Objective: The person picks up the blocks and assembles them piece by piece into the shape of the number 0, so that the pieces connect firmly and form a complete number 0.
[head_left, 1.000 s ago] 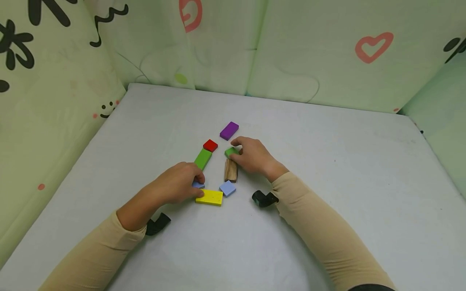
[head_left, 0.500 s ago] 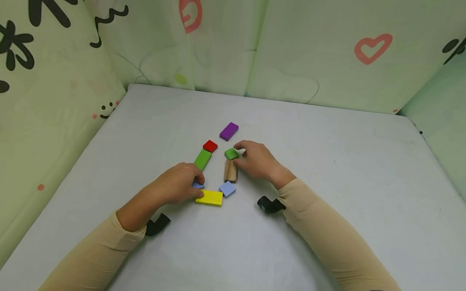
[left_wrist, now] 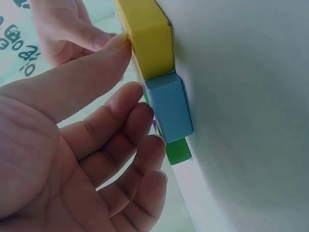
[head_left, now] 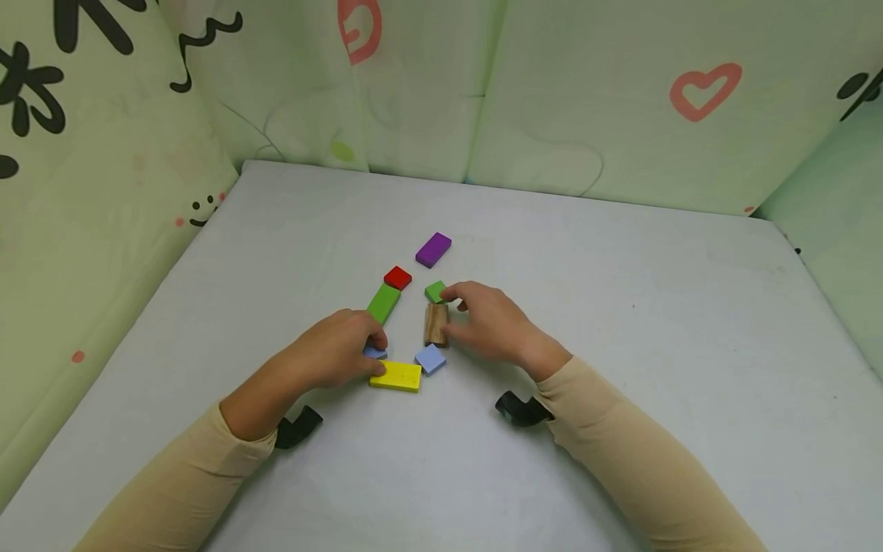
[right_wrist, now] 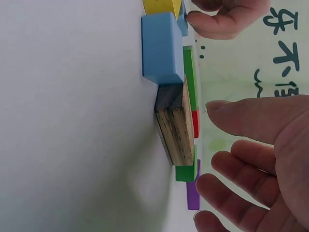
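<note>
Possibly, a stray sideways brush by the right grip (head_left: 498, 328), spread and empty, skews the brown striped rectangular wooden block (head_left: 434, 325) well inside the white surface's (head_left: 621, 307) far edge, while the left grip (head_left: 341, 349), loosely spread, nudges the yellow rectangular block (head_left: 398, 376).

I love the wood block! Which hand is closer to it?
Right. The right hand is at the right edge of the wooden block; the left hand is farther off, to its left, by the yellow block.
</note>
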`<state>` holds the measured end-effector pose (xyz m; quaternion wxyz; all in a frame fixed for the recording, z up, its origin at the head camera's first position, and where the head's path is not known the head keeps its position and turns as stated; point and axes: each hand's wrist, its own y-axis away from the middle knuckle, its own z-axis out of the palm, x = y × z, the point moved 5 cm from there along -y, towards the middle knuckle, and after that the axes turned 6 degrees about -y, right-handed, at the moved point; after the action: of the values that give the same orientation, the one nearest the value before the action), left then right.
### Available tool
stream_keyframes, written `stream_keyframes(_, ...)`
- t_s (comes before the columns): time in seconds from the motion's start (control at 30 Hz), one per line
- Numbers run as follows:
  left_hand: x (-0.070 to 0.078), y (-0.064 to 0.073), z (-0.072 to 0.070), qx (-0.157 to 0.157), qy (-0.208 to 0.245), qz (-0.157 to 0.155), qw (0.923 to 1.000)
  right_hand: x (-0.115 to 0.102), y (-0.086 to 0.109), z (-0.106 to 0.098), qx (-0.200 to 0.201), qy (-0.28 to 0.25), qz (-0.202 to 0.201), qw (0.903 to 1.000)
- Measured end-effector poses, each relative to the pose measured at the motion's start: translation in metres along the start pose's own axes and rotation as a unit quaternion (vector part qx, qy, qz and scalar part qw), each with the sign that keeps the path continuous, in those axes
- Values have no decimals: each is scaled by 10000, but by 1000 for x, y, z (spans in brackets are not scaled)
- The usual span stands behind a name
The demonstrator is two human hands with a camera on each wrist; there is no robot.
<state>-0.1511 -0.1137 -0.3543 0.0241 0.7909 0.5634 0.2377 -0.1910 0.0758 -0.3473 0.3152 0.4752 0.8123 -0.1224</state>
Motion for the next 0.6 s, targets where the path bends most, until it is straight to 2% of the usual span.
stream_keyframes(0.3, -1, 0, 1, 4, -4, 13, 10000, -2, 11, 6, -18, 76, -91, 9999)
stream_keyframes(0.6, -1, -1, 1, -2, -11, -15, 10000, -2, 14, 13, 13, 168, -285, 9995)
